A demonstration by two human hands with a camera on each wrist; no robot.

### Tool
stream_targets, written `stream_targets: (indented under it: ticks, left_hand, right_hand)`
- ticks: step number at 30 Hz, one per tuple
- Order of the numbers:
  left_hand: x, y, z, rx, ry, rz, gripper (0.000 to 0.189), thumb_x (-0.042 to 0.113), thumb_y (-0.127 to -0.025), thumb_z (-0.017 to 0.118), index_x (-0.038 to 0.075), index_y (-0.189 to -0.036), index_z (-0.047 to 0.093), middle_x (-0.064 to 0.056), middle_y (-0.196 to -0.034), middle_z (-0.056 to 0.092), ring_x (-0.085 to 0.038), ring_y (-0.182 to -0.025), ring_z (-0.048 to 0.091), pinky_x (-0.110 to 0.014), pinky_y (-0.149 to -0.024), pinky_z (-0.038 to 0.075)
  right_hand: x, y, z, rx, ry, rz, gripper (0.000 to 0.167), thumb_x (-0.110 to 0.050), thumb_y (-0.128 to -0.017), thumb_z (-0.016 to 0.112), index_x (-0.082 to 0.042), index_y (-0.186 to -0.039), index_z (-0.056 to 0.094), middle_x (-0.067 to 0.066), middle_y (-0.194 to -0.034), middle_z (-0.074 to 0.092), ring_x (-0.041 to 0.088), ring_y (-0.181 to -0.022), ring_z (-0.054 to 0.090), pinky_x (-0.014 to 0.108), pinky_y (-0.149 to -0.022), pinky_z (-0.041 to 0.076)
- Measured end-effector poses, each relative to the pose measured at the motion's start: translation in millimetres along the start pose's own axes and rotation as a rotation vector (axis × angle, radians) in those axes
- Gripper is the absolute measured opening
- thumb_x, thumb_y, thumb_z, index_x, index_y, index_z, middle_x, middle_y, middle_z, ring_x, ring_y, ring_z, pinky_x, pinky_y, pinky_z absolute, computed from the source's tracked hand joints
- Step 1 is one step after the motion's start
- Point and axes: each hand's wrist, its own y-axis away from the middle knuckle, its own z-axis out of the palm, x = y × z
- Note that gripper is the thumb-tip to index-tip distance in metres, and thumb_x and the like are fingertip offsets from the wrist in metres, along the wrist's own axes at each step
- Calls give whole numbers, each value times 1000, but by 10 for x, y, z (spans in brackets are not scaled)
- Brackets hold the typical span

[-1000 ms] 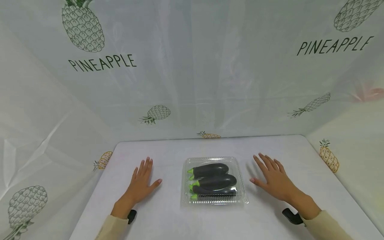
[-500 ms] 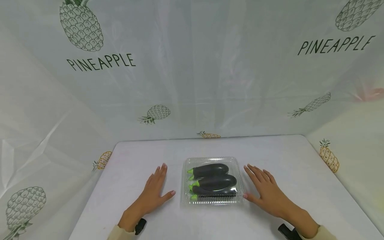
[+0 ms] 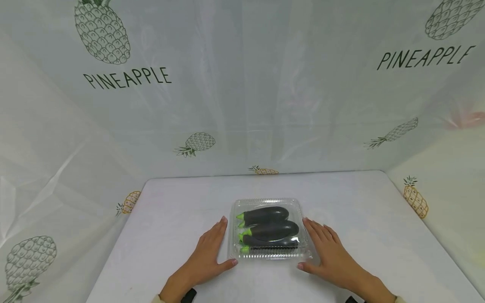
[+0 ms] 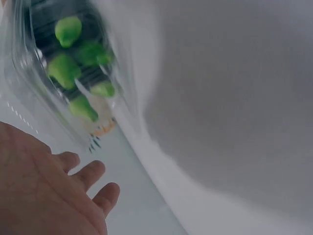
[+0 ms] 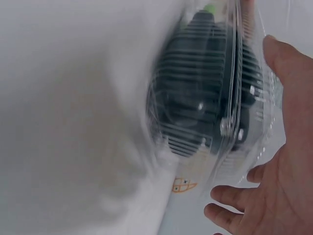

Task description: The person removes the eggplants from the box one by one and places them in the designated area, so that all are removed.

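Several dark eggplants with green stem ends lie inside a clear plastic clamshell box, its lid closed, on the white table. At the box's left edge is my left hand, fingers extended and thumb spread toward the near corner. My right hand stands at the right edge in a similar pose, thumb near the front right corner. Whether either hand touches the box I cannot tell. In the left wrist view, green stem ends show through the plastic; the right wrist view shows the dark rounded ends.
The white table extends around the box on all sides. Behind it hangs a pale curtain printed with pineapples. Similar sheets hang along the left and right sides. Dark wrist-worn devices show under the wrists.
Both hands have moved inward and nearer the person, from well apart to beside the box's left and right edges. The box and eggplants have stayed in place.
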Motion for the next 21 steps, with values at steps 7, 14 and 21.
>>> stream_targets:
  ticks: [7, 14, 21]
  left_hand:
    - [114, 22, 112, 10, -11, 20, 108, 54, -92, 77, 2, -167, 20, -15, -175, 19, -41, -158, 26, -67, -125, 29]
    - [123, 25, 216, 57, -75, 14, 101, 48, -94, 76, 1, -167, 22, -16, -175, 20, -40, -157, 29, -64, -124, 32]
    - [182, 28, 265, 111, -51, 11, 97, 39, -95, 78, -3, -164, 25, -22, -172, 24, -42, -153, 33, -66, -122, 32]
  right_hand:
    - [-32, 28, 79, 43, 18, 12, 117, -59, -79, 86, 0, -162, 28, 18, -159, 46, 37, -140, 46, 29, -124, 11]
    - [-41, 41, 136, 64, 22, 55, 109, -49, -79, 89, 6, -156, 35, 22, -152, 52, 40, -135, 50, 49, -110, 33]
    - [-45, 17, 157, 80, -5, 71, 103, -42, -80, 90, 6, -155, 37, 22, -148, 56, 42, -132, 55, 58, -108, 42]
